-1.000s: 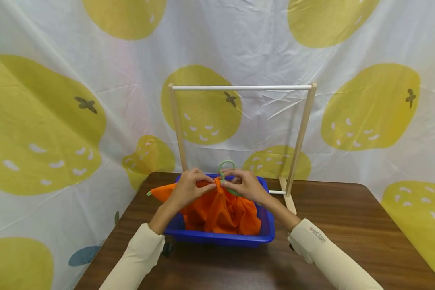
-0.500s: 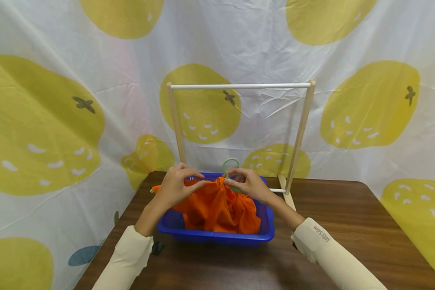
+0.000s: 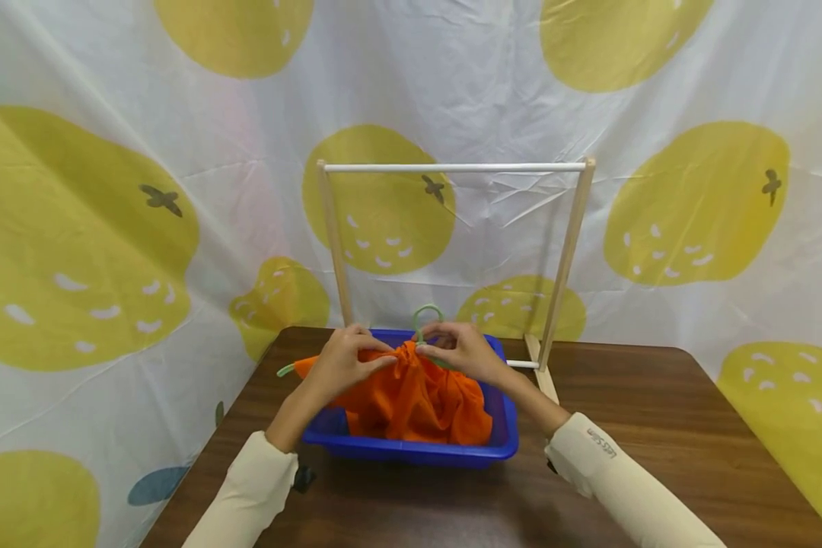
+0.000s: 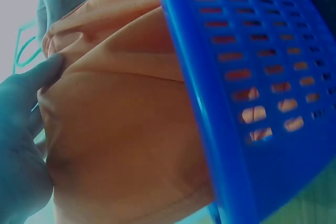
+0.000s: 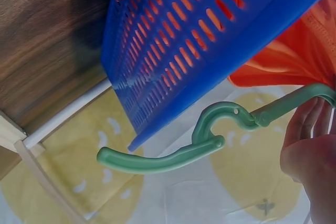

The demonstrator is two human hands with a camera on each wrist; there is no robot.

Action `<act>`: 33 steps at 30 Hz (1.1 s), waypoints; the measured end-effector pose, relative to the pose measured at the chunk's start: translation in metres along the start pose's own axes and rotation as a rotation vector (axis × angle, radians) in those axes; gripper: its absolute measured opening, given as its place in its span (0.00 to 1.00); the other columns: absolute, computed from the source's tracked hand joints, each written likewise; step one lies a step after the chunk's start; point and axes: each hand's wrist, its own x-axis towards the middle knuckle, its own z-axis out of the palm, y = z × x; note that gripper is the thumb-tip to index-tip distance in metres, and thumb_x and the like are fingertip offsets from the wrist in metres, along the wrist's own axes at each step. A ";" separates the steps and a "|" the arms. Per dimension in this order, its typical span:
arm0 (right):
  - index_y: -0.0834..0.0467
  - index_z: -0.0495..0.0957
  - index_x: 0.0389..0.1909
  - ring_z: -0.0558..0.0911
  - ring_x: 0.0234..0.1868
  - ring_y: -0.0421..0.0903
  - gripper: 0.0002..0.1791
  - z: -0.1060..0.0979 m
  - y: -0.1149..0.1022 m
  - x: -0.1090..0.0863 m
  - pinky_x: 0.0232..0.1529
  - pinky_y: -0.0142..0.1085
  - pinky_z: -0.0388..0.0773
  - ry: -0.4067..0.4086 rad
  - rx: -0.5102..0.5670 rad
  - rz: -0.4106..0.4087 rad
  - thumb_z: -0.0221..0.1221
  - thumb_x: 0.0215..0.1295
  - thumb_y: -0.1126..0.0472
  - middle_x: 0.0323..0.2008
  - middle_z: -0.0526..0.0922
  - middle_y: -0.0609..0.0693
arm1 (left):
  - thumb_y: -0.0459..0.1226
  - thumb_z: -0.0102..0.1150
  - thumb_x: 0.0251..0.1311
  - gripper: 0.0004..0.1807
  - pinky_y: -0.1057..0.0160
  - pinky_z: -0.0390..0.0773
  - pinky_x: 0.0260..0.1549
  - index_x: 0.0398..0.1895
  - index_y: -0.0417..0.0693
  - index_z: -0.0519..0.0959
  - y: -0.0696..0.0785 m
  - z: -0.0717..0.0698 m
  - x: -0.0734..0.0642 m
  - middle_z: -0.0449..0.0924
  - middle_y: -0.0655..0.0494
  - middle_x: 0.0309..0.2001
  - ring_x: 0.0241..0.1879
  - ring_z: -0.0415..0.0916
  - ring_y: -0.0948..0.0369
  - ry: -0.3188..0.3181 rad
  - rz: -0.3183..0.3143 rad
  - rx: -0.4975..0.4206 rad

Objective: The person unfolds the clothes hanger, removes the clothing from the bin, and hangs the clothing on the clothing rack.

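A rumpled orange garment (image 3: 418,407) lies bunched in a blue basket (image 3: 411,450), its top gathered up between both hands. The left hand (image 3: 345,361) pinches the garment's upper edge; in the left wrist view its thumb (image 4: 50,72) presses the cloth, other fingers behind. The right hand (image 3: 464,354) grips a green hanger (image 3: 428,308) just under its hook, at the gathered cloth. One hanger arm runs inside the garment, and its tip (image 3: 285,371) pokes out at the left. The other arm (image 5: 157,162), notched, is bare of cloth in the right wrist view.
Behind the basket stands a rack of wooden posts with a white top rail (image 3: 455,167). Everything rests on a dark wooden table (image 3: 630,426). A white curtain with yellow fruit prints (image 3: 699,202) hangs close behind.
The left hand drew left along the cloth, then came back right and pinches it lower. More of the hanger's left tip shows. The right hand has kept its grip, shifting only slightly.
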 end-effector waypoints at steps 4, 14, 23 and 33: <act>0.58 0.87 0.48 0.84 0.25 0.44 0.10 0.000 -0.003 0.001 0.27 0.33 0.80 -0.019 -0.011 0.011 0.69 0.68 0.62 0.30 0.88 0.52 | 0.38 0.79 0.56 0.08 0.61 0.77 0.33 0.38 0.47 0.91 0.003 0.005 0.004 0.84 0.55 0.32 0.32 0.76 0.59 0.032 0.035 -0.039; 0.61 0.88 0.49 0.86 0.28 0.44 0.12 -0.003 -0.008 0.006 0.29 0.33 0.81 -0.014 0.005 -0.004 0.70 0.66 0.64 0.33 0.89 0.53 | 0.46 0.76 0.60 0.17 0.56 0.79 0.41 0.50 0.50 0.89 0.012 0.006 0.017 0.86 0.59 0.42 0.42 0.75 0.61 -0.039 -0.067 -0.136; 0.66 0.87 0.49 0.87 0.30 0.57 0.14 0.000 -0.014 0.006 0.31 0.33 0.82 -0.020 0.013 -0.002 0.71 0.63 0.68 0.37 0.89 0.60 | 0.44 0.79 0.56 0.18 0.62 0.75 0.31 0.47 0.46 0.91 0.015 0.007 0.018 0.81 0.55 0.34 0.33 0.74 0.58 -0.123 -0.153 -0.119; 0.67 0.85 0.50 0.90 0.39 0.56 0.13 -0.008 -0.037 0.001 0.37 0.35 0.85 -0.068 0.146 0.024 0.68 0.64 0.74 0.44 0.89 0.61 | 0.41 0.78 0.58 0.13 0.66 0.75 0.28 0.43 0.45 0.92 0.012 0.008 0.017 0.82 0.57 0.31 0.31 0.74 0.63 -0.072 -0.133 -0.110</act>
